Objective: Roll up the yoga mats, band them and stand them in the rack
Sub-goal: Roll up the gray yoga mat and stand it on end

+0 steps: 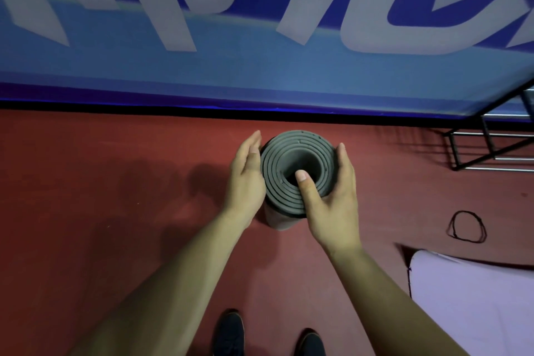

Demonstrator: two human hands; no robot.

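Note:
A rolled grey yoga mat stands on end on the red floor, and I look down into its spiral top. My left hand lies flat against the roll's left side with straight fingers. My right hand grips the right side: its thumb lies across the top layers toward the hollow core, and its fingers wrap round the outside. A black elastic band lies loose on the floor to the right. A black metal rack stands at the far right by the wall.
A blue banner wall with large grey letters rises just behind the mat. A flat lilac mat lies on the floor at lower right. My two dark shoes show at the bottom edge.

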